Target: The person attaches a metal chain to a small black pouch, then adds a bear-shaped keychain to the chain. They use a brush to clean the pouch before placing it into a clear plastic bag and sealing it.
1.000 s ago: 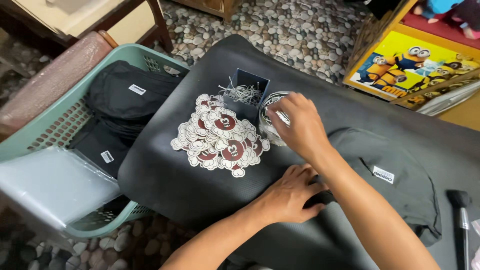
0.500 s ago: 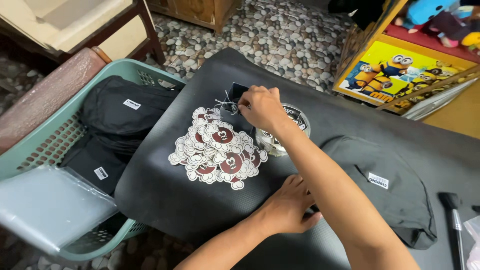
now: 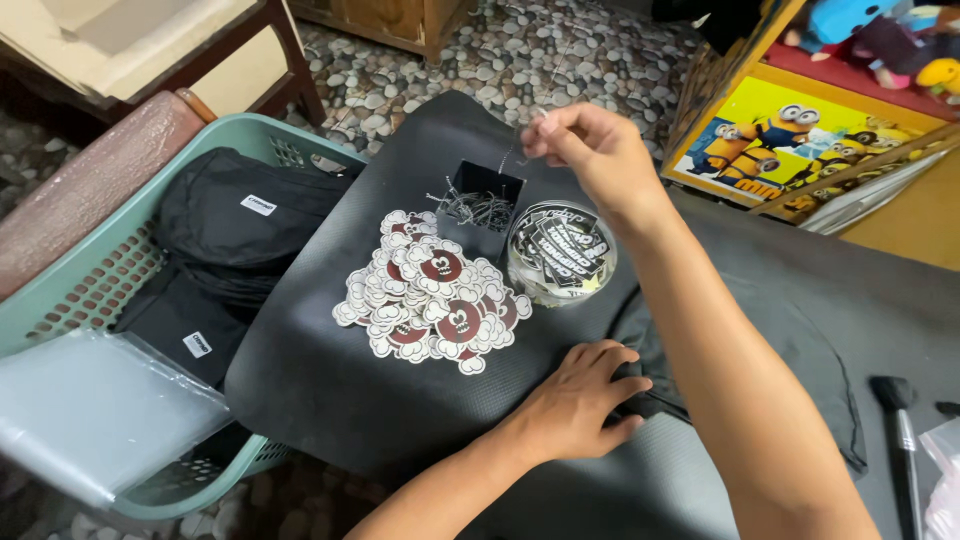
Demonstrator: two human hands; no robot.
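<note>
My right hand (image 3: 590, 150) is raised above the black mat (image 3: 330, 380), pinching a thin string loop (image 3: 515, 150) that dangles over a small black box of strings (image 3: 480, 205). Beside the box stands a round clear tub of black-and-white tags (image 3: 560, 250). A pile of white and dark red cloud-shaped stickers (image 3: 430, 295) lies to the left of the tub. My left hand (image 3: 575, 400) rests flat on the edge of a folded black shirt (image 3: 800, 340) on the mat, fingers slightly curled on the cloth.
A green plastic basket (image 3: 90, 290) at left holds folded black shirts (image 3: 240, 215) and clear plastic bags (image 3: 90, 410). A black-handled tool (image 3: 900, 420) lies at right. A yellow cartoon-print box (image 3: 800, 130) and a pebble floor (image 3: 450, 60) lie beyond.
My right hand went from the round tub to the black box, then rose with a string pinched in it. The left hand stayed on the shirt.
</note>
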